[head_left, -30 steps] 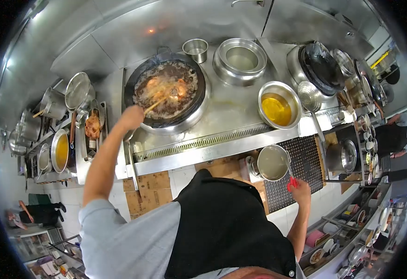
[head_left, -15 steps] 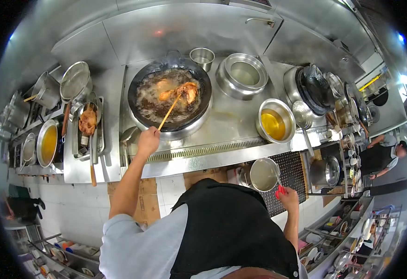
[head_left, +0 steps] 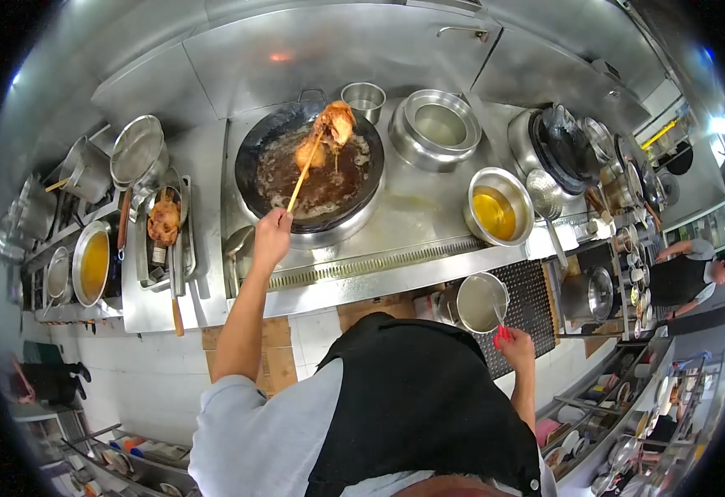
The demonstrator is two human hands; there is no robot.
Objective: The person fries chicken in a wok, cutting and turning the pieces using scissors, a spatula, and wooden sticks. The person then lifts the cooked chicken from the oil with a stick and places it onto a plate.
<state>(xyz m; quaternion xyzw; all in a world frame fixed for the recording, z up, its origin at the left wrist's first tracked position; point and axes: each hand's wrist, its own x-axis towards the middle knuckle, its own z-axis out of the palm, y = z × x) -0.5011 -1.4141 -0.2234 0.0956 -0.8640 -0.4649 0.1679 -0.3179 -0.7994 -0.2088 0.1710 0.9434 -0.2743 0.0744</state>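
My left hand (head_left: pixel 273 238) is closed around long wooden chopsticks (head_left: pixel 299 185); whether one or a pair cannot be made out. Their far end meets a browned fried chicken (head_left: pixel 335 123), raised over the black wok (head_left: pixel 250 184), with drips hanging beneath it. Another browned lump (head_left: pixel 309 155) shows just below, possibly part of the same bird. Dark bubbling oil (head_left: pixel 313 199) fills the wok's bottom. Low on the right, my right hand (head_left: pixel 517 348) grips red-handled scissors (head_left: pixel 503 334), their metal end pointing toward a steel pot (head_left: pixel 481 303).
Left of the wok, a cooked bird (head_left: pixel 163 222) lies in a strainer over a tray (head_left: pixel 149 277). A bowl of yellow oil (head_left: pixel 495 217), a perforated skimmer (head_left: pixel 544 187) and a lidless steel pot (head_left: pixel 439 124) stand to the right. A co-worker (head_left: pixel 685 272) is at far right.
The chicken has risen out of the oil, up and toward the wok's far rim, on the chopsticks. My left hand has lifted slightly; my right hand keeps its hold. The view has shifted a little.
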